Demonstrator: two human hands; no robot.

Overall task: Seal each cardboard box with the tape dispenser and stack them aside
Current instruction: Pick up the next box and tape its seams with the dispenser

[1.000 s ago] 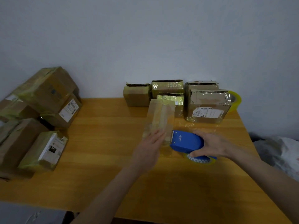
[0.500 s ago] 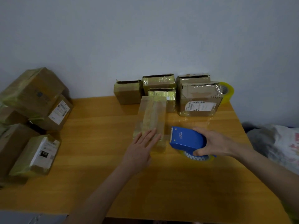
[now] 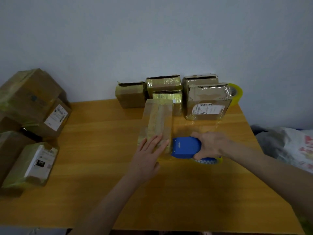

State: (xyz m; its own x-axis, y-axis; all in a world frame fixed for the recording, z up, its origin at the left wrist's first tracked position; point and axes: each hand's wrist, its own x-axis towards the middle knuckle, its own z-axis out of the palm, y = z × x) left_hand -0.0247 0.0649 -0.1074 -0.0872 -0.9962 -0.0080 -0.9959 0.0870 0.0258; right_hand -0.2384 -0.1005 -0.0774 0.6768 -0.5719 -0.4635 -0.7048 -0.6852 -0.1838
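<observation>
The counter (image 3: 101,167) has its widest bare stretch on the near side of both hands, running down to the near edge. A second open stretch lies to the left of the left hand (image 3: 149,156), ending at the pile of boxes (image 3: 28,99) that crowds the left edge; one labelled box (image 3: 33,163) from that pile lies lowest and nearest. To the right of the right hand (image 3: 210,145) only a narrow band of bare wood is left before the counter's right edge, which slants away, and past that edge sits a crumpled bundle (image 3: 288,145) of cloth or bags. Beyond the hands a group of boxes (image 3: 209,102) stands along the far edge against the wall (image 3: 152,39), with a yellow tape roll (image 3: 236,93) just to their right at the far corner.

The long cardboard box (image 3: 157,122) lies between the hands and that group, its length running away from the person and its far end close to the back boxes. The left hand lies flat on the near end of its top, fingers straight and slightly spread, pressing down. The right hand curls round the blue tape dispenser (image 3: 185,148), gripping it from the right; the dispenser's front edge meets the near right side of the box, just beside the left fingertips. The dispenser's own roll shows under the right hand, low against the counter.
</observation>
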